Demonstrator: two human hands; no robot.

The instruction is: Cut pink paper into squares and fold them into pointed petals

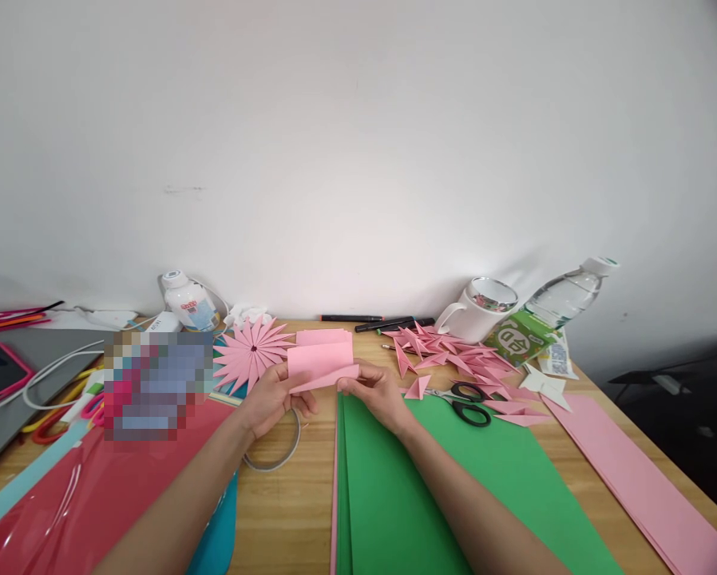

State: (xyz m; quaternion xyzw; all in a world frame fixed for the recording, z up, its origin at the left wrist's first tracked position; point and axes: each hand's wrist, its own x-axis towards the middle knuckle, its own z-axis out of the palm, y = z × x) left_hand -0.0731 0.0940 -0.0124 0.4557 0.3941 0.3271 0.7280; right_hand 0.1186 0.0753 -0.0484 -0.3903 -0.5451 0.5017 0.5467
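Note:
Between my two hands is a piece of pink paper [321,359], its near edge folded up in a slanting flap. My left hand [275,401] pinches the paper's left end, fingers beneath and thumb on top. At the right end, my right hand [378,393] grips the flap's corner between thumb and fingers. Just behind lie more pink paper pieces [322,337]. A pink folded-paper pinwheel [253,351] rests left of the held sheet. Many folded pink paper points [454,355] are heaped to the right, beside black-handled scissors [469,403].
Green paper sheets [454,479] lie under my right forearm, a red sheet [131,487] under my left. A tape roll [275,467] sits below my left hand. At the back stand a white mug [472,311], a tilted water bottle [565,295] and a white bottle [189,303]. Pink strips [639,479] lie right.

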